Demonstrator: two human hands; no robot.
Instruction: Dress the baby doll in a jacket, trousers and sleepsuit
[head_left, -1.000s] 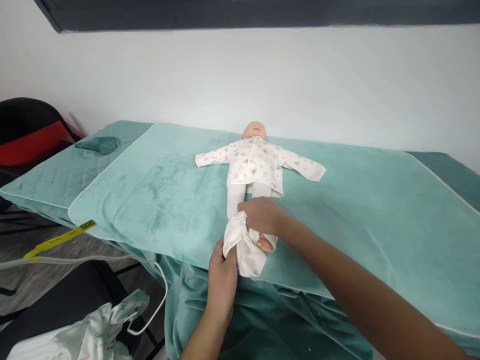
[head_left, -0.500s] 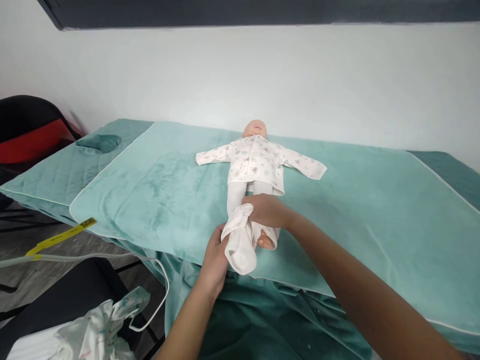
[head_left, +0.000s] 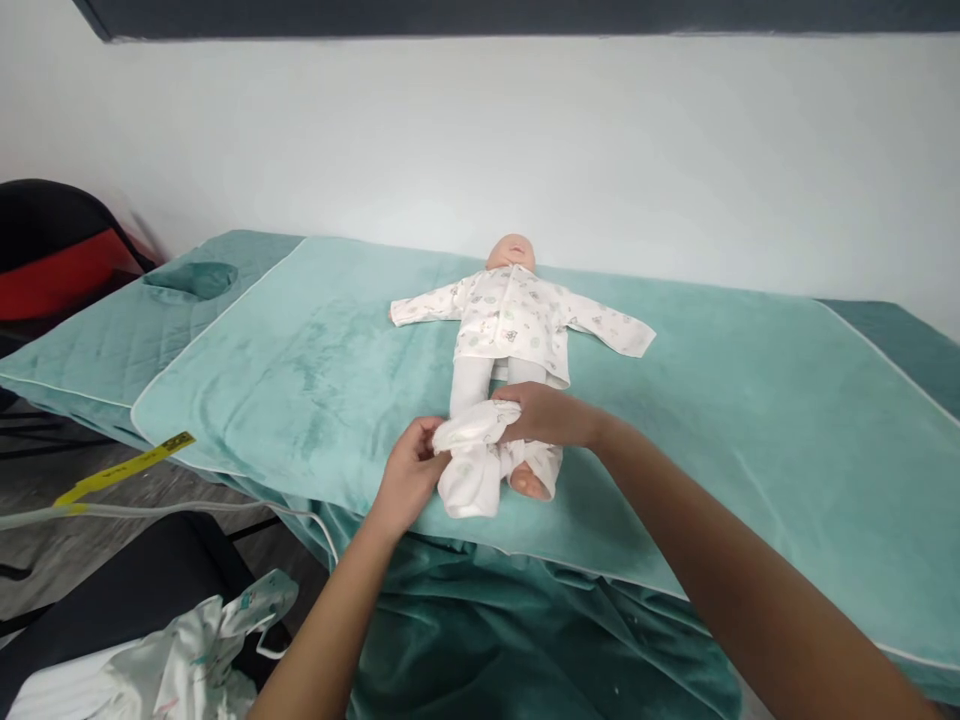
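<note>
On its back on the green bed cover lies a baby doll (head_left: 513,252), head toward the wall, in a white printed shirt (head_left: 510,315) with both sleeves spread. White baby pants (head_left: 474,425) are bunched around its lower legs. My left hand (head_left: 414,465) pinches the bunched cloth at its left side. Over the doll's shins, my right hand (head_left: 546,412) grips the gathered top edge of the pants. One bare foot (head_left: 529,482) pokes out of the right-hand pant leg; cloth covers the other foot.
A green cover (head_left: 315,400) spreads over the massage bed, with a face hole (head_left: 191,282) at the left. Printed cloth (head_left: 199,650) lies on a black chair (head_left: 142,580) at lower left. A white cable (head_left: 187,510) with a yellow tag (head_left: 124,470) crosses there.
My left hand has moved up and left from beneath the covered foot to the side of the bunched pants. The gathered cloth is drawn wider between both hands, and the covered foot appears lower.
</note>
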